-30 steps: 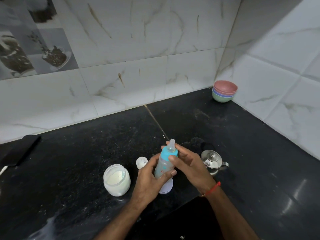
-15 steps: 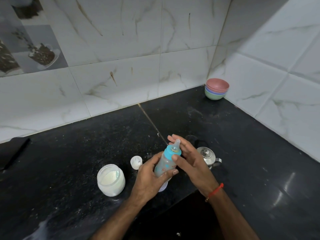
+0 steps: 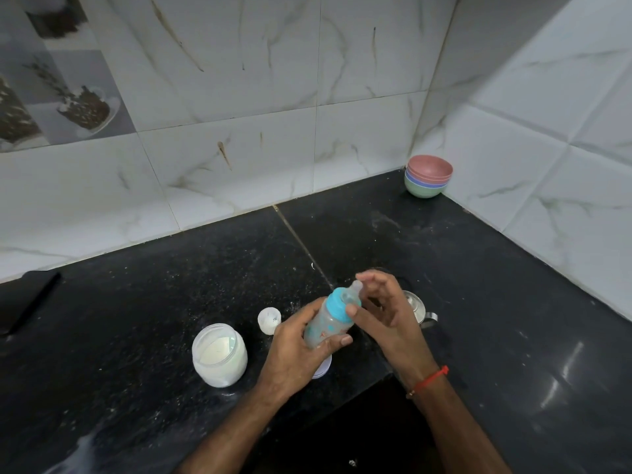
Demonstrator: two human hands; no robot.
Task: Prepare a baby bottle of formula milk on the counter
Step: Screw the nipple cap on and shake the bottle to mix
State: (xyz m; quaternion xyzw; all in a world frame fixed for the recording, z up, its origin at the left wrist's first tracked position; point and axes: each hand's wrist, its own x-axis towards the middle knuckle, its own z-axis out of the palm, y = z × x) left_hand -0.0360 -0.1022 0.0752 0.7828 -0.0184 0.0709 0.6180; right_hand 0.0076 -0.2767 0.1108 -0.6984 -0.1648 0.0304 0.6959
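Note:
My left hand [image 3: 294, 347] grips the body of a clear baby bottle [image 3: 325, 328] with a teal collar and a pale nipple. It holds the bottle tilted, nipple up and to the right, just above the black counter [image 3: 136, 302]. My right hand [image 3: 386, 313] is beside the bottle's top. Its thumb tip touches the collar and its fingers are spread loosely behind the nipple. A glass jar of white powder [image 3: 219, 354] stands open to the left. A small white cap [image 3: 269, 319] lies between the jar and the bottle.
A white lid [image 3: 324, 369] lies under my left hand. A steel pot with a lid [image 3: 417, 307] sits behind my right hand. Stacked coloured bowls [image 3: 428, 176] stand in the far corner. A dark flat object [image 3: 27, 299] lies at the left. The counter edge [image 3: 342, 395] steps in below my hands.
The bottle has tilted further to the right. My right hand's fingers have come off the collar and spread, leaving only the thumb on it. My left hand keeps its grip.

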